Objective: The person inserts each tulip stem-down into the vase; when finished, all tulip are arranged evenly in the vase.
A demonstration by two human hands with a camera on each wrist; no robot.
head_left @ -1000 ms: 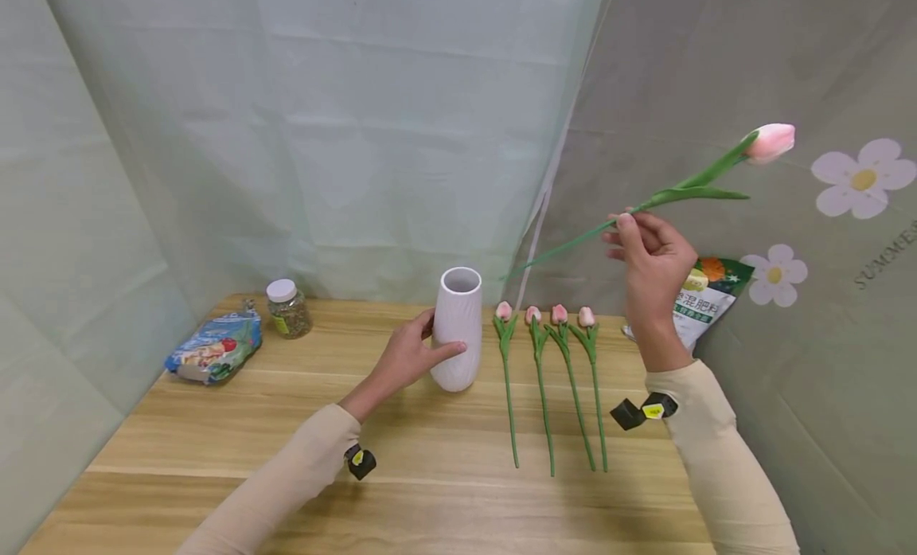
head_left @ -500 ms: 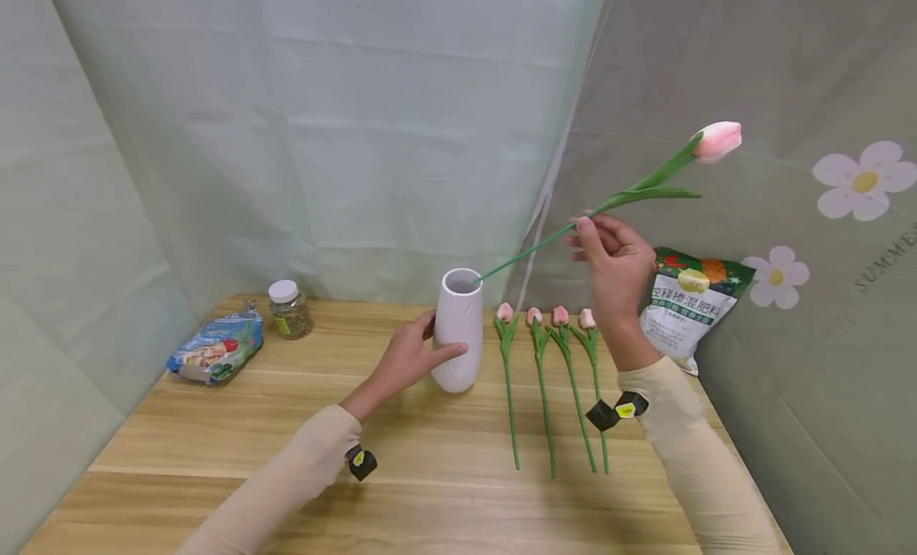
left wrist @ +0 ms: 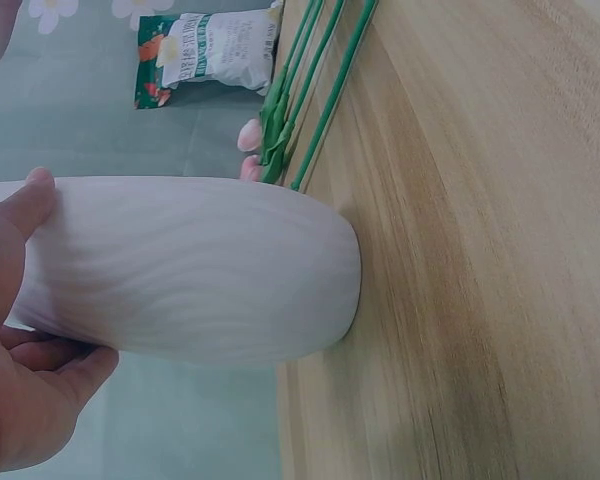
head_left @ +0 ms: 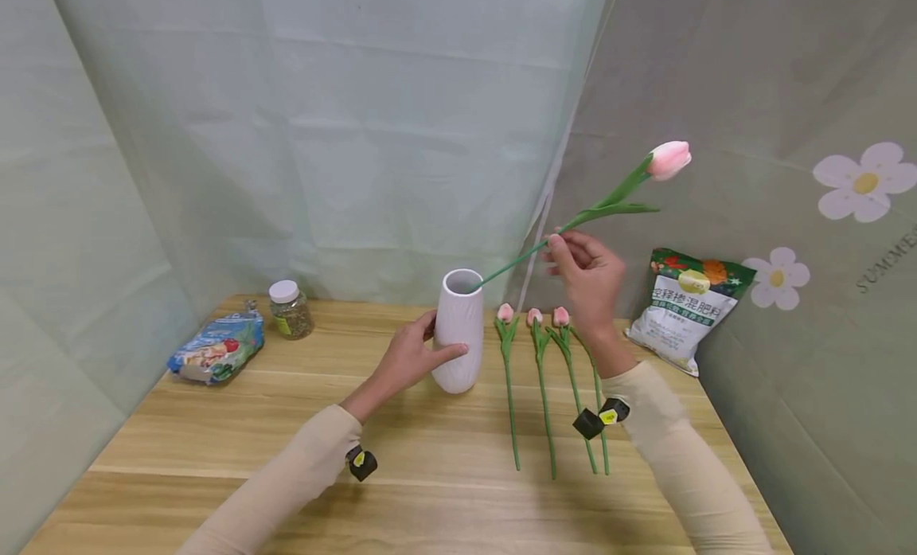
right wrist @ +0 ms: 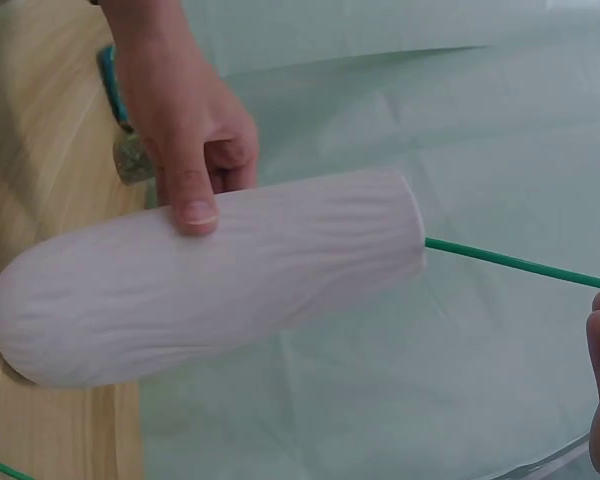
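Observation:
A white ribbed vase stands upright on the wooden table, and my left hand grips its left side with the thumb across the front. In the left wrist view the thumb and fingers wrap around the vase. Up and to the right, my right hand pinches the green stem of a pink tulip between thumb and fingers. That tulip leans to the right, its stem's lower end inside the vase mouth. The right wrist view shows the stem entering the opening; its tip is hidden inside.
Several more tulips lie in a row right of the vase, one bloom hidden behind my right hand. A white and green bag leans at the back right. A lidded jar and a blue packet sit at the back left.
My right hand has moved left and slightly down with the tulip, and the stem's end has entered the vase mouth. The left hand has kept its hold on the vase.

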